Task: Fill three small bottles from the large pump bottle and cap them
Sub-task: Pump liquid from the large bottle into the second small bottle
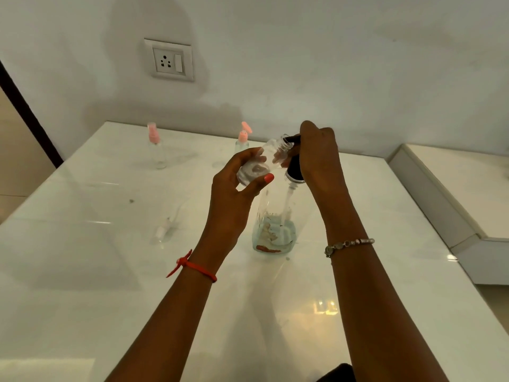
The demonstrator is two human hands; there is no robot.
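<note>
**One small bottle at the nozzle, two capped at the back**

Left hand (237, 188) grips a small clear bottle (272, 153), thumb and fingers curled round its lower half. The bottle is tilted so its open threaded neck meets the black pump head (294, 168).

Right hand (319, 153) is curled over that pump head from above. Cannot tell whether it is pressing.

Large pump bottle (275, 232) stands on the white worktop (110, 271) under both hands, with only a shallow pale layer of liquid at its bottom. The held bottle's fill level is unclear.

Back of worktop: two more small bottles, upright, each with a pink top fitted, one far left (155, 154) and one nearer the middle (241, 144). Contents too clear to judge.

A loose clear cap with a thin tube (164, 230) lies left of the large bottle, well apart. It likely belongs to the held bottle.

Judgement: this looks like the last bottle being filled. Finishing the fill and fitting that cap remain.
</note>
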